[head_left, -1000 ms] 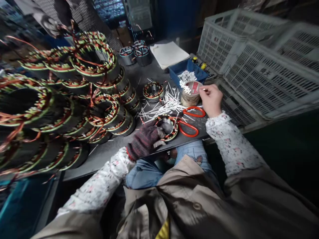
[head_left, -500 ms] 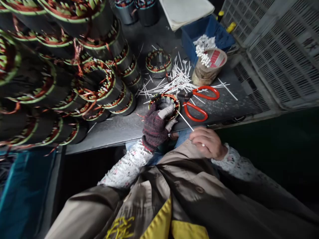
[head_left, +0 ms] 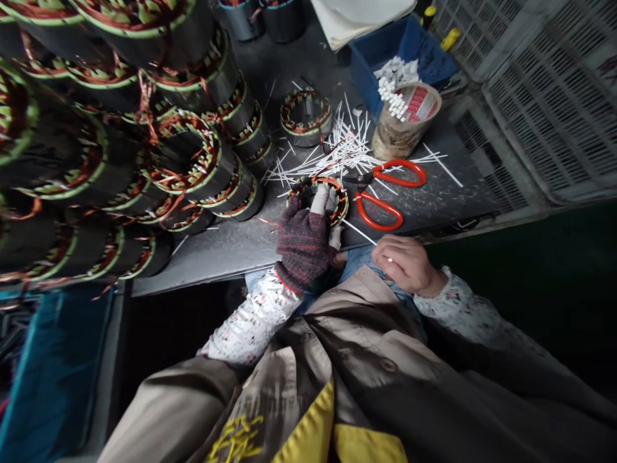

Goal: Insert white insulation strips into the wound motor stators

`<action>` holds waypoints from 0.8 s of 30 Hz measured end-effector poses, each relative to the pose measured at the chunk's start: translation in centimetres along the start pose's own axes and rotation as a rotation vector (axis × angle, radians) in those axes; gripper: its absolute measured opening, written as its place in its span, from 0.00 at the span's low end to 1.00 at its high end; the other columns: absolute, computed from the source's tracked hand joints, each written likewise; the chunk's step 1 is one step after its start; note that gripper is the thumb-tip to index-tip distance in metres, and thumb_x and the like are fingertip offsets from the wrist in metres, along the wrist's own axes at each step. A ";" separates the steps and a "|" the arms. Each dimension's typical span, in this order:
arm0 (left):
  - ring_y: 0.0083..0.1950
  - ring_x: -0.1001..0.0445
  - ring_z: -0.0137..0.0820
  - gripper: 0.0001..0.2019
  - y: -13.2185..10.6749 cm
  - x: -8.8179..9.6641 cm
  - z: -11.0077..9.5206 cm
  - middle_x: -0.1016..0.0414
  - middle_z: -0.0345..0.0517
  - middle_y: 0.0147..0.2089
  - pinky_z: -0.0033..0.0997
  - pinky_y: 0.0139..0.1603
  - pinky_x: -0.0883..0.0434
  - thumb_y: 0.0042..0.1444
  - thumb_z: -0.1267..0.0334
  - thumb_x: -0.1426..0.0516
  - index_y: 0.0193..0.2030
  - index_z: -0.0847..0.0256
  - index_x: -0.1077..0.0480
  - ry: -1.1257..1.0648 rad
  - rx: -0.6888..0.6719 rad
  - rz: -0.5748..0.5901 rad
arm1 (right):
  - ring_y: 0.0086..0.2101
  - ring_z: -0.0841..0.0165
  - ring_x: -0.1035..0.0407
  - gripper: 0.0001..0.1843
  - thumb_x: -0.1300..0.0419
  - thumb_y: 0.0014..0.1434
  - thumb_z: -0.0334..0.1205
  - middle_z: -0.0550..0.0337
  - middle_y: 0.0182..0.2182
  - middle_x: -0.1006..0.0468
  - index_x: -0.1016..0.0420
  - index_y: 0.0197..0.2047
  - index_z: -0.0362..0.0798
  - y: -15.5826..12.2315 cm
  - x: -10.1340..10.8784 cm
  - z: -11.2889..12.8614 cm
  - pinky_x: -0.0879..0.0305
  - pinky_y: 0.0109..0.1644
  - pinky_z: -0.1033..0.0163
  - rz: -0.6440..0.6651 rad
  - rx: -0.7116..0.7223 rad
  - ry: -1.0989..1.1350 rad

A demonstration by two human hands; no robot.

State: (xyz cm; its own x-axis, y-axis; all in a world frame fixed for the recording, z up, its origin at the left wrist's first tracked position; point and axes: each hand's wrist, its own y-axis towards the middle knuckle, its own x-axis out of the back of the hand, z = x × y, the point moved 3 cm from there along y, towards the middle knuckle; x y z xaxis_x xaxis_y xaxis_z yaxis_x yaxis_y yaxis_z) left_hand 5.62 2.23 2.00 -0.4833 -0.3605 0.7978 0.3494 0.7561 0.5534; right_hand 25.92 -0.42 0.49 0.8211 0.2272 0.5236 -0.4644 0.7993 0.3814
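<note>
Copper-wound stator [head_left: 339, 202] sits steadied under the gripping gloved left hand [head_left: 303, 244], while the right hand [head_left: 402, 263] pinches a white strip [head_left: 359, 233].

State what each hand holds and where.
The gloved left hand grips the rim of a copper-wound stator; the right hand pinches a white strip near its end.

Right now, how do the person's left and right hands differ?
The left hand wears a dark knitted glove, while the right hand is bare. The left hand clasps a wound stator; the right hand pinches a thin white strip and touches no stator. Both emerge from floral sleeves.
</note>
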 end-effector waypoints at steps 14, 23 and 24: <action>0.49 0.17 0.37 0.11 0.2 0.0 0.2 0.16 0.44 0.43 0.56 0.67 0.29 0.71 0.58 0.46 0.48 0.55 0.23 -0.467 0.128 -0.136 | 0.33 0.69 0.20 0.13 0.42 0.68 0.49 0.56 0.37 0.16 0.23 0.43 0.49 3.5 -1.8 1.1 0.20 0.39 0.62 -0.280 -0.227 0.417; 0.47 0.18 0.32 0.07 0.4 0.4 -0.3 0.16 0.42 0.42 0.45 0.61 0.25 0.69 0.64 0.44 0.46 0.58 0.24 -0.438 0.090 -0.208 | 0.33 0.70 0.21 0.20 0.48 0.72 0.53 0.54 0.38 0.16 0.21 0.45 0.49 3.7 -1.1 1.1 0.21 0.38 0.63 -0.152 -0.222 0.300; 0.46 0.18 0.32 0.07 0.5 0.5 -0.3 0.16 0.42 0.42 0.44 0.61 0.25 0.69 0.64 0.44 0.46 0.58 0.24 -0.435 0.087 -0.211 | 0.33 0.70 0.22 0.21 0.49 0.72 0.53 0.54 0.37 0.16 0.21 0.43 0.48 3.8 -1.1 1.2 0.22 0.38 0.63 -0.143 -0.204 0.258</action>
State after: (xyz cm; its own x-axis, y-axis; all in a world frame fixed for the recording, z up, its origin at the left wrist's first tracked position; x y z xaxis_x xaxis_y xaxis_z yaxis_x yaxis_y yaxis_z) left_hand 5.77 2.27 2.69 -0.8333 -0.2630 0.4862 0.1485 0.7407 0.6552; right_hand 22.85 1.71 2.25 0.9418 0.2170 0.2567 -0.2842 0.9218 0.2636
